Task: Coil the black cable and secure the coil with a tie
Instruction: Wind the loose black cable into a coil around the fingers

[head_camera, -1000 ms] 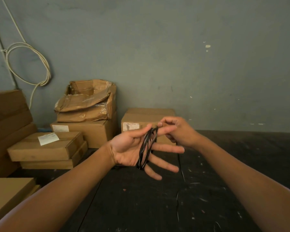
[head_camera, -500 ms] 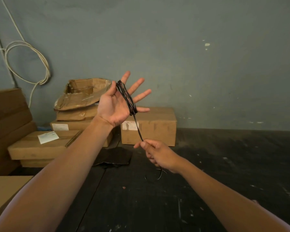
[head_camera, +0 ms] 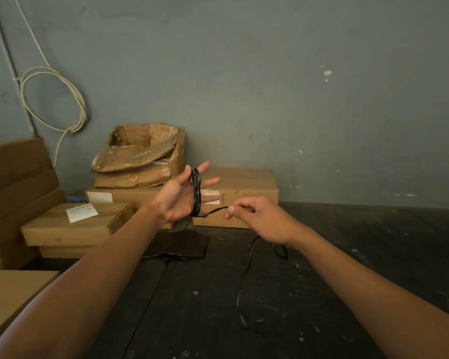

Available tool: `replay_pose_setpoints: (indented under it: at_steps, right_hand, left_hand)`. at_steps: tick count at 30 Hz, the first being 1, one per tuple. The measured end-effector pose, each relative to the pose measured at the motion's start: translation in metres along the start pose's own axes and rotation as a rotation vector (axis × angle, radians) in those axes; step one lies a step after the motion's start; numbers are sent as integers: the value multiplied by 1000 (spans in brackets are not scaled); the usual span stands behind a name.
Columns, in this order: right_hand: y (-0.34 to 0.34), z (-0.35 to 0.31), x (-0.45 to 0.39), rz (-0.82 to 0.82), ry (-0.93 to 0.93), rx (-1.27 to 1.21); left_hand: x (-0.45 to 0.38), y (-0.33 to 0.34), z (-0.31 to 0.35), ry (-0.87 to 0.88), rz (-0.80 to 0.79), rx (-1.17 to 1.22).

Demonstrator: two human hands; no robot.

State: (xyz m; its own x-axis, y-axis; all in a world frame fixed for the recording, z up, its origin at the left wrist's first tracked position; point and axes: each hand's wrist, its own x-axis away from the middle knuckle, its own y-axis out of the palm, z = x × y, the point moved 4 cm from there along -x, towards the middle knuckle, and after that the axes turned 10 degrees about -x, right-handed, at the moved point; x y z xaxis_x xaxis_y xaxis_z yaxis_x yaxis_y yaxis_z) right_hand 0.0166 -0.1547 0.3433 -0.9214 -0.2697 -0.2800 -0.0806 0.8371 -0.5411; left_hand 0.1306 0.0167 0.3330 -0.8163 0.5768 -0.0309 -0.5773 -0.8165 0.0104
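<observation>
Left hand, palm up with the fingers spread, carries the thin, glossy black cable wound in several loops around the fingers. Right hand pinches the strand leading off the coil; the loose tail trails onto the dark, scuffed floor. Risk: slack or closing fingers could let the slick loops slide off.

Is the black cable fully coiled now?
Partly coiled: loops of the black cable wrap the open left hand; the right hand pinches a loose stretch.
</observation>
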Motion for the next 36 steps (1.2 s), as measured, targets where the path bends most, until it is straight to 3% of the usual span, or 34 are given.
replay_pose_setpoints:
  at_steps: [10,18,22,29,33,36]
  right_hand:
    - [-38,-27,-21,-12,-90,275]
    - [-57,-23,-31,-68,-100,278]
    - [-59,-10,-32,-34,-114,75]
    - [-38,6,-27,-22,-90,-534]
    - [-13,9,-22,-10,-65,-682]
    - [5,22,-17,-9,24,-707]
  left_hand:
    - [25,43,-28,-287,-434,-380]
    - [42,62,-29,-335,-679,-484]
    - [50,76,-15,-269,-823,-303]
    - [52,92,21,-15,-985,84]
    - [48,94,42,140,-1001,206]
    - [44,83,63,266,-926,265]
